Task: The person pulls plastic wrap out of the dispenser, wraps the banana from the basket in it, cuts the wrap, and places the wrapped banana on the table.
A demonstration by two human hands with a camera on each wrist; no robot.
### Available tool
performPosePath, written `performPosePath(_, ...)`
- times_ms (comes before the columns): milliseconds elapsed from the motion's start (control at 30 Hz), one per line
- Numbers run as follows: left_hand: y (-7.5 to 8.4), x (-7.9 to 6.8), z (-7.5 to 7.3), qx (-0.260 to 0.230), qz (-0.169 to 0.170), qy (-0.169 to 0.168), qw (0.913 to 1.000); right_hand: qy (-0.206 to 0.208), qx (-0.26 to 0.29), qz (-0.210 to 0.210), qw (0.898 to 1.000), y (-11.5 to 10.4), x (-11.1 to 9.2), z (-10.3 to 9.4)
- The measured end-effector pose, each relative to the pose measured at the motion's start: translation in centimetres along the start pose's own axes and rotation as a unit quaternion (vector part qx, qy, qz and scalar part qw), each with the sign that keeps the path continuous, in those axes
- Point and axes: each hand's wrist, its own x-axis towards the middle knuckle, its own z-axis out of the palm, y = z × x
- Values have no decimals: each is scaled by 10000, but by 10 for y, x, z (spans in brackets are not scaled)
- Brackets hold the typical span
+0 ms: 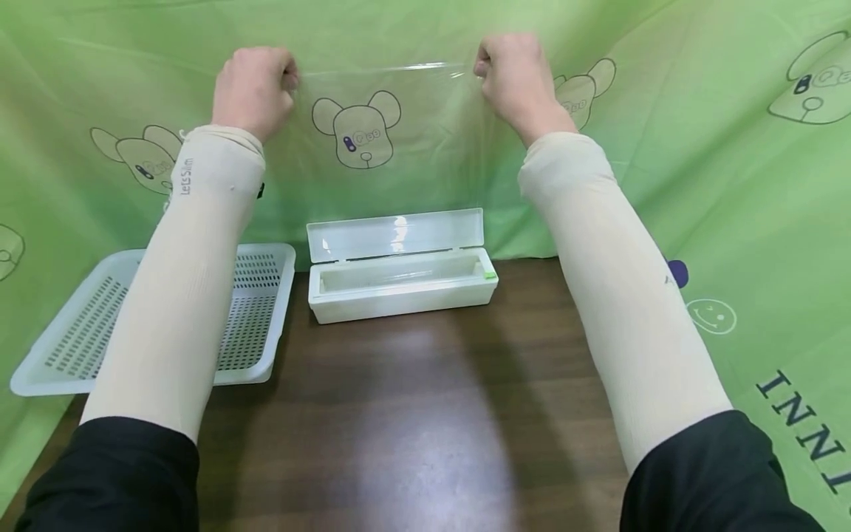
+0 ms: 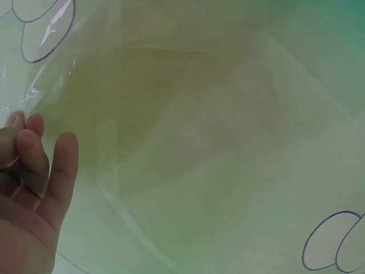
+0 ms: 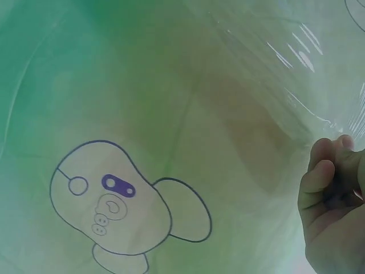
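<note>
A sheet of clear cling film (image 1: 425,66) is stretched between my two raised hands and hangs down over the box below. My left hand (image 1: 255,90) pinches its left top corner between thumb and fingertips; the left wrist view shows the film gathered in creases at those fingertips (image 2: 35,123). At the other top corner, my right hand (image 1: 517,80) pinches the film, with shiny wrinkles running from the fingers (image 3: 322,149) in the right wrist view. Beneath the sheet stands a white cling film box (image 1: 402,299), its translucent lid (image 1: 399,235) raised at the back.
A pale blue perforated plastic basket (image 1: 282,295) stands at the left, partly hidden behind my left forearm. Box and basket rest on a dark brown wooden table (image 1: 399,414). Green cloth (image 1: 425,192) with printed bear heads hangs behind the table and along both sides.
</note>
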Motion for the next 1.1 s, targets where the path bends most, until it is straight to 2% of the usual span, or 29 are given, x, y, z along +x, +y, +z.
performPosePath(233,4,-1,-4,-126,-64,61,9999,-90,85,143,9998,-1,0,-4)
performPosePath(467,11,-19,-14,-342,243,7,9991,-243,248,270,9990,-5,-19,-20)
performPosePath(633,19,-44,-27,-389,223,-224,9987,-204,320,192,9991,-11,-46,-40)
performPosePath(733,23,-62,-36,-526,206,-390,9976,98,349,-71,9993,-11,-68,-45)
performPosePath(833,27,-81,-42,-652,323,-417,9965,499,387,-431,9971,-10,-93,-47)
performPosePath(1000,32,-115,-42,-891,788,-171,9928,799,486,-864,9919,-7,-136,-52)
performPosePath(1100,32,-139,-38,-1048,1261,53,9865,938,561,-1346,9848,-6,-163,-52)
